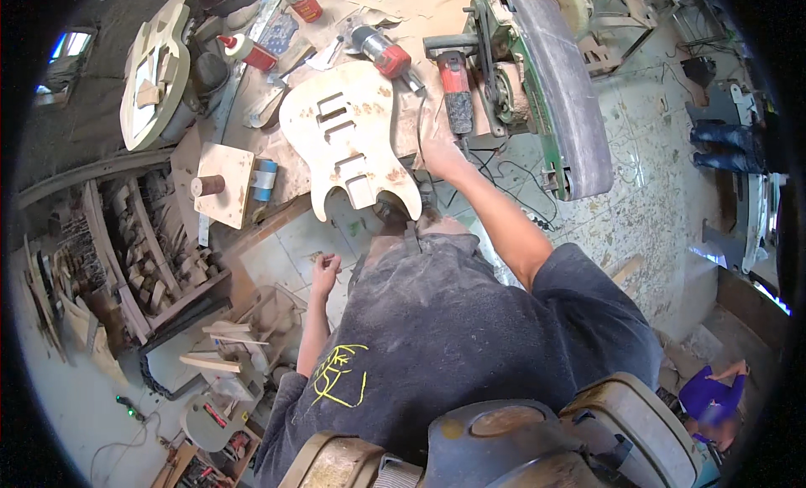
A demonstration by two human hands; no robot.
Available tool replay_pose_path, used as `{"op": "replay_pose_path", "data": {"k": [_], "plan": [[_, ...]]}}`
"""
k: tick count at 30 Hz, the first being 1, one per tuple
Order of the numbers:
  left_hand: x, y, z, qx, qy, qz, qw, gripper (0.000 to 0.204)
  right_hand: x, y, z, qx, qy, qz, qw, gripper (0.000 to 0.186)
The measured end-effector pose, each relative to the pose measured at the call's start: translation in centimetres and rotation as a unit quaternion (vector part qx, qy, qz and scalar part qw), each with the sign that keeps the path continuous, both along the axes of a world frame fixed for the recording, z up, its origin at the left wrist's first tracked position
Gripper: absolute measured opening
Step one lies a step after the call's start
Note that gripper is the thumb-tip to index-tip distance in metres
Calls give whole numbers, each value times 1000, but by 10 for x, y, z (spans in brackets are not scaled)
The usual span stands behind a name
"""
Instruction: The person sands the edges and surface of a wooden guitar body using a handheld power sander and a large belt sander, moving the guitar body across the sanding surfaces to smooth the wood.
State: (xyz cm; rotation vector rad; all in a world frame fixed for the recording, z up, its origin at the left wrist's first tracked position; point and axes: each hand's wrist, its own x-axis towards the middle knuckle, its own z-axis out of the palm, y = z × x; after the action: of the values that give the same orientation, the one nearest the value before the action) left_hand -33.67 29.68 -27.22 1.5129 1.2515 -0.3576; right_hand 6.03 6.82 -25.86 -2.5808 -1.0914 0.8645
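While the pale guitar body (369, 140) lies on the table (290, 171), horns past its near edge, the right hand (445, 159) is just right of it; fingers mostly hidden, so spread and grip cannot be told. Left hand (326, 271) hangs nearer, off the table, fingers curled in; any small item there is unclear. Drill (388, 53) beyond the body; red grinder (456, 85) beyond the right hand.

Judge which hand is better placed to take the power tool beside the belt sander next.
Probably the right hand: it is near that power tool, at its black end; the left hand is farther off, beyond the guitar body.
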Motion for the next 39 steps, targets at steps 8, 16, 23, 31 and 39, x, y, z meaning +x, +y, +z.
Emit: {"op": "replay_pose_path", "data": {"k": [8, 16, 23, 31, 39], "plan": [[16, -7, 22, 53, -37, -32, 997, 46, 94, 3, 42, 183, -208, -366, 888, 79], [-57, -51, 51, 9, 47, 72, 996, 40, 170, 15, -6, 87, -36, -467, 879, 80], [-39, -47, 55, -44, -32, 130, 990, 37, 102, 11, 28, 115, -69, -446, 885, 74], [66, 5, 72, -66, -158, -66, 983, 34, 9, 14, 98, 17, -163, -420, 893, 83], [142, -13, 106, -178, -206, -325, 906, 36, -73, 4, 149, -56, -215, -500, 837, 75]]}}
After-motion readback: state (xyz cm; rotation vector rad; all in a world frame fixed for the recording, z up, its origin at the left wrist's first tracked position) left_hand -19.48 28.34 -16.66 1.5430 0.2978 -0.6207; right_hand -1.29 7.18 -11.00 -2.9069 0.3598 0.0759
